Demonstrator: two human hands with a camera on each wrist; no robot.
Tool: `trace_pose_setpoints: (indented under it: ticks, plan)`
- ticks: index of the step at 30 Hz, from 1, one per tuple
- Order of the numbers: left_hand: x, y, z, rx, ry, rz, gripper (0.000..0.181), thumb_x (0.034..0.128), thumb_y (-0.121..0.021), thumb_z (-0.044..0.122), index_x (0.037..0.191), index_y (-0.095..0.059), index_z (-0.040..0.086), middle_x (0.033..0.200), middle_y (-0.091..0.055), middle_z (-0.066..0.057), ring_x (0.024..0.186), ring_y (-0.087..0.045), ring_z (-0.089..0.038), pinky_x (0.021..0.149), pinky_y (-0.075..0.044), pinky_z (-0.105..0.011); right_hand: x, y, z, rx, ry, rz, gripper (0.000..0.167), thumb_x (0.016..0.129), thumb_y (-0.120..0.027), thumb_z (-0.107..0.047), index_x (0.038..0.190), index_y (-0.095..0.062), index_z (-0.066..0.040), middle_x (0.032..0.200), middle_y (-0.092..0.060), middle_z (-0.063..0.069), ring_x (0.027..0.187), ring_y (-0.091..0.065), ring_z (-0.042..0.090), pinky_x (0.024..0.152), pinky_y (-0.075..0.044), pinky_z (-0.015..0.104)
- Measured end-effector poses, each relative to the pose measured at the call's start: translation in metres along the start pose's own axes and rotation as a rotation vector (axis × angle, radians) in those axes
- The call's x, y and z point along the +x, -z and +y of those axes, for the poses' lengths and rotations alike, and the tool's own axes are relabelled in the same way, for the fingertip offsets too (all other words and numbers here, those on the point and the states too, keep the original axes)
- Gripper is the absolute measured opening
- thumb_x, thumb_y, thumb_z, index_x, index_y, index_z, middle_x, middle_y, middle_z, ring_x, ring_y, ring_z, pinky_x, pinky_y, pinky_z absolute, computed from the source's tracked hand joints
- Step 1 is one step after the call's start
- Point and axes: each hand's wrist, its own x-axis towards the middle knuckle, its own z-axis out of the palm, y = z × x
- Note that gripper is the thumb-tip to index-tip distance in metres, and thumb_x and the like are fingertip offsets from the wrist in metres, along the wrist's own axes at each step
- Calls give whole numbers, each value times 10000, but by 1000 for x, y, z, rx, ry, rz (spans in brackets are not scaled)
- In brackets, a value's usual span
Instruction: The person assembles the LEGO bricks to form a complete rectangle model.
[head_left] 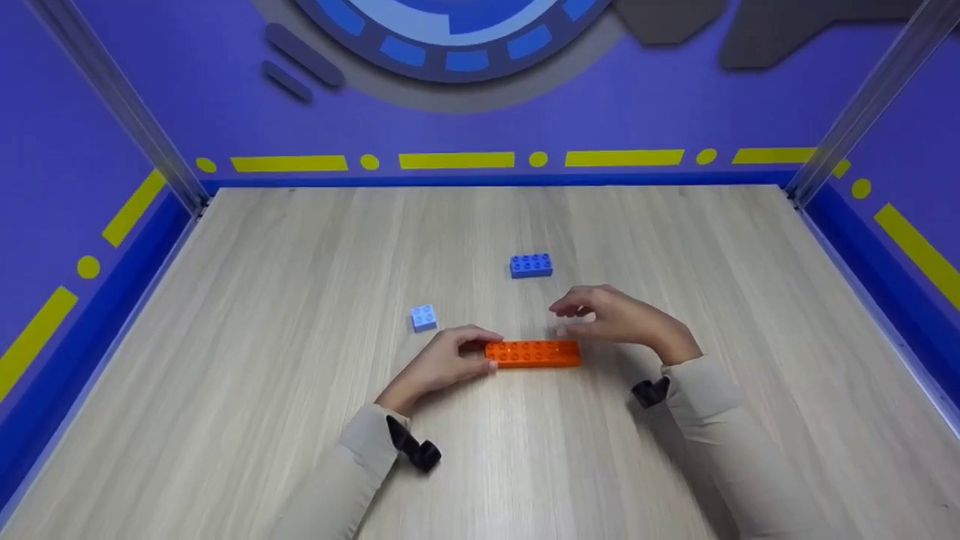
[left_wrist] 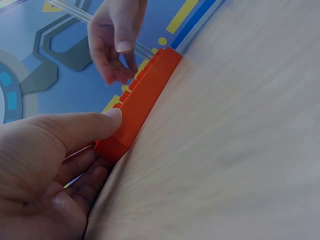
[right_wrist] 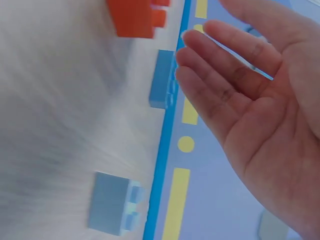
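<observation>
While the left hand (head_left: 446, 360) pinches the left end of a long orange brick (head_left: 534, 355) on the wooden table (head_left: 300, 262), the right hand (head_left: 619, 316), fingers loosely parted, hovers near its right end; beyond, one light-blue brick (head_left: 424, 318), one darker blue brick (head_left: 531, 266).

Orange brick (head_left: 534, 355): glossy plastic. Blue brick (head_left: 531, 266), pale brick (head_left: 424, 319): smooth plastic. Table (head_left: 300, 262): smooth wood grain. Sleeves (head_left: 750, 457): matt cloth. Post (head_left: 127, 101): metallic look.

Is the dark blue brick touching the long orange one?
No, the dark blue brick lies apart from the orange brick, with wooden tabletop showing between them in the head view.
</observation>
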Motion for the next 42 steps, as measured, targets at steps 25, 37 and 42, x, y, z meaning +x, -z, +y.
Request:
trace_pose_setpoints:
  ticks: [25, 37, 42]
  plan:
    - [0, 0, 2, -7, 11, 0, 404, 843, -728, 202, 1239, -656, 166, 1259, -633, -22, 1232, -525, -200, 1107, -343, -417, 51, 25, 0, -128, -130, 124, 398, 934, -628, -172, 1312, -586, -55, 1322, -589, 153, 1236, -528, 349, 1046, -421, 494]
    - [1, -1, 1, 25, -7, 1, 407, 849, -727, 198, 1246, -653, 150, 1270, -627, -33, 1249, -516, -205, 1111, -342, -405, 68, 22, 12, -128, -191, 109, 427, 937, -617, -143, 1351, -549, -64, 1385, -545, 137, 1312, -473, 308, 1097, -368, 480]
    - [0, 0, 1, 26, -3, 1, 408, 851, -726, 207, 1249, -650, 153, 1271, -626, -33, 1252, -515, -209, 1112, -341, -411, 76, 22, 14, -139, -229, 83, 449, 944, -606, -146, 1379, -520, -77, 1415, -519, 126, 1334, -451, 302, 1110, -350, 479]
